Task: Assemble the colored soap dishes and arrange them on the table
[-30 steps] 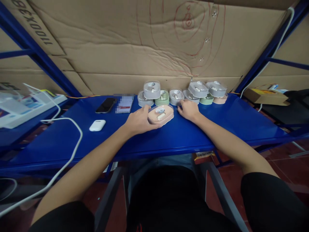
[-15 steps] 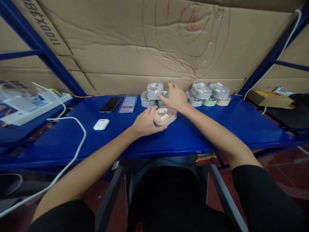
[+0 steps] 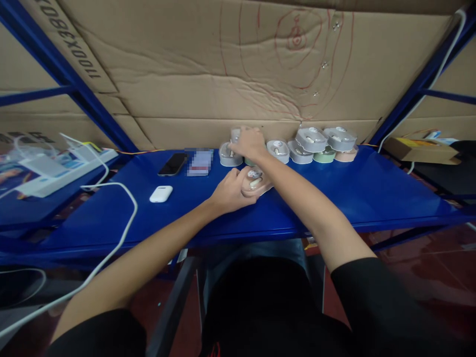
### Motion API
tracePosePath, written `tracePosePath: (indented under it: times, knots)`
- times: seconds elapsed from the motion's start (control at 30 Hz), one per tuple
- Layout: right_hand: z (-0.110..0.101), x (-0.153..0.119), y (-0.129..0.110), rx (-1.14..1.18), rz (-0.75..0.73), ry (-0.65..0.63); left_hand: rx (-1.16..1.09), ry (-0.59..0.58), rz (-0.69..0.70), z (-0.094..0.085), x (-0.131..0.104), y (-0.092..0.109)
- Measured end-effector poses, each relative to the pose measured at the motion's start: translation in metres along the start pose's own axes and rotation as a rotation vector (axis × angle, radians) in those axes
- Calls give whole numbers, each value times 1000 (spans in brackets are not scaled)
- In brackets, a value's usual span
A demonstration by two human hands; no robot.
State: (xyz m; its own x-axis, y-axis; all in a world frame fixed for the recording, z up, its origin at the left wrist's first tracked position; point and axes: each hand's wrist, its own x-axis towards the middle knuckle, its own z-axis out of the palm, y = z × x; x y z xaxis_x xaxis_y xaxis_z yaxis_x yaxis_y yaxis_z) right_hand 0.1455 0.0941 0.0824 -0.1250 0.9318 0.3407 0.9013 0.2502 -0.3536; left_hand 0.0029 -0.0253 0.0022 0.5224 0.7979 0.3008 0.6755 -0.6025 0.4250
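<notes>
My left hand point(image 3: 231, 192) is wrapped round the left side of a pinkish-beige box with a clear lid point(image 3: 256, 182), which shows a round sticker and a small white piece inside. My right hand point(image 3: 250, 143) reaches over to the back and grips a grey clear-lidded box point(image 3: 235, 134) that tops the left stack; the hand hides most of it. Below it are another grey box point(image 3: 229, 154) and a green box point(image 3: 249, 161), partly covered by my hand and wrist. Just right of my right hand is a further grey box point(image 3: 278, 151).
More clear-lidded boxes stand in two layers at the back, with grey ones point(image 3: 311, 140) on top. To the left lie a black phone point(image 3: 172, 164), a phone with a lit screen point(image 3: 200, 163) and a white earphone case point(image 3: 161, 194). A white cable point(image 3: 128, 223) crosses the table's left side.
My right hand has moved left and closed over the top grey box of the left stack. The grey box to its right is now uncovered. My left hand still holds the pinkish-beige box.
</notes>
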Motion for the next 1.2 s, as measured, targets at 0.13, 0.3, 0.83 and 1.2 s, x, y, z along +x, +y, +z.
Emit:
tracePosePath:
  times: [0.13, 0.3, 0.83, 1.2]
  knots:
    - [-48, -15, 35, 55, 102, 68, 9, 15, 11, -5, -3, 4]
    - [-96, -57, 127, 38, 43, 376, 4, 250, -9, -24, 25, 14]
    - [-91, -89, 240, 53, 153, 697, 249, 268, -333, 48, 194, 109]
    - [-83, -95, 225, 138, 106, 661, 194, 242, -296, 59, 194, 124]
